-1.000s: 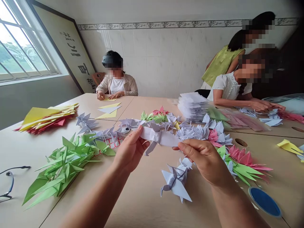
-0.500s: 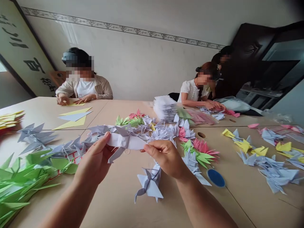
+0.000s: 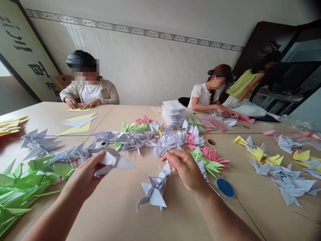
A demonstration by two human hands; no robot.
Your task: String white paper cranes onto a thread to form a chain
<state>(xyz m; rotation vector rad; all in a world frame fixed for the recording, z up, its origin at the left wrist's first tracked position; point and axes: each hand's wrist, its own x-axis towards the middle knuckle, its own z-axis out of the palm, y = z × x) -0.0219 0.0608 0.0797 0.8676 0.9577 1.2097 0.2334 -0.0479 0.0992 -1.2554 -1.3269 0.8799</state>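
A pale lavender folded paper crane (image 3: pixel 114 159) is pinched in my left hand (image 3: pixel 85 175), its wings spread flat and slightly blurred. To the right, my right hand (image 3: pixel 184 169) is raised with its thumb and fingers closed together. Whatever they hold, if anything, is too small to make out. Just below and left of that hand, a stacked string of lavender paper cranes (image 3: pixel 154 190) lies on the table, its top end close to the fingertips. Behind both hands lies a long pile of lavender cranes (image 3: pixel 173 140).
Green cranes (image 3: pixel 27 180) lie at left. Yellow and bluish cranes (image 3: pixel 276 160) spread at right, and a blue round disc (image 3: pixel 225 187) lies nearer. A white stack (image 3: pixel 174 113) stands behind the pile. Two people (image 3: pixel 90 90) (image 3: pixel 208 95) sit across the table (image 3: pixel 120 211); another stands behind.
My hands have parted: the right has let go of the crane's wing and moved right, while the left has carried the crane left and slightly down. The person at back right has moved right.
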